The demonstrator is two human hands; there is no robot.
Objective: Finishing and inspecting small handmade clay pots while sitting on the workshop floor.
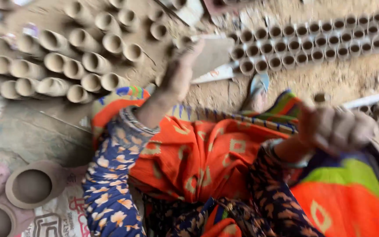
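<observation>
My left hand is raised over my orange-clad lap, its fingers against the edge of a flat grey-brown board and a small clay cup. Motion blur hides whether it grips either one. At the right, my right hand is curled into a fist above my knee. A small dark bit shows just above it, and I cannot make out anything inside the fist. Both arms wear blue flowered sleeves and metal bangles.
Long clay cups lie stacked on their sides at the upper left. Rows of small clay cups stand on the sandy ground at the upper right. Wider clay bowls sit on a printed sack at the lower left. A sandal lies near the board.
</observation>
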